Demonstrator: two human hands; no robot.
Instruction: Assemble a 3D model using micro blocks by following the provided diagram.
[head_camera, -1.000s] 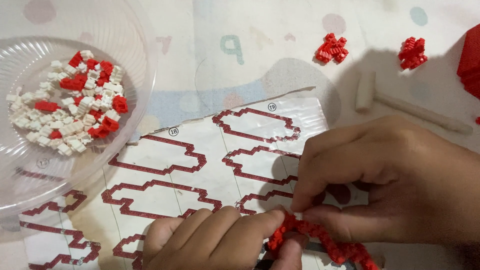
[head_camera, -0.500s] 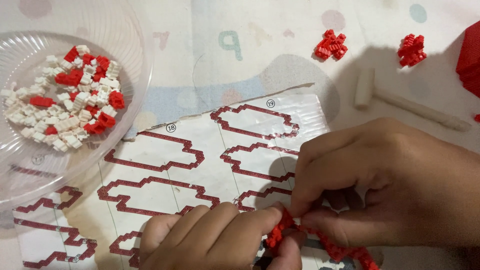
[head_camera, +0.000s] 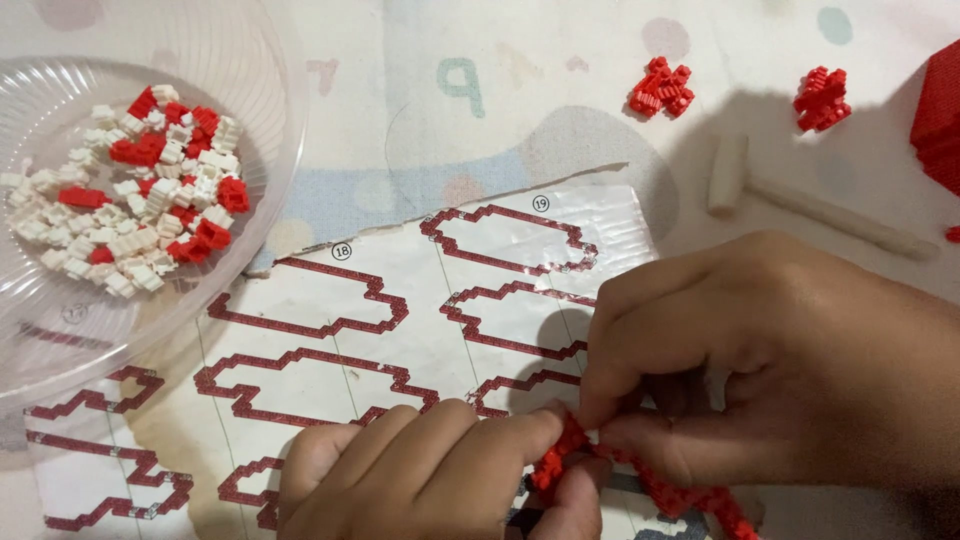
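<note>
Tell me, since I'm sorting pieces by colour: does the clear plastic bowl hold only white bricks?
No, the clear plastic bowl holds small red bricks mixed in among the white bricks.

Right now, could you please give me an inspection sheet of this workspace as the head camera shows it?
Surface: pale patterned mat.
Job's things: red brick strip pinched between both hands; instruction sheet with red outline diagrams under them.
Clutter: clear plastic bowl of loose red and white bricks; two small red brick clusters; white mallet-like tool; large red piece at right edge.
Grippers: left hand and right hand both closed on the strip.
Cables: nothing seen.
Surroundings: nothing seen.
</note>
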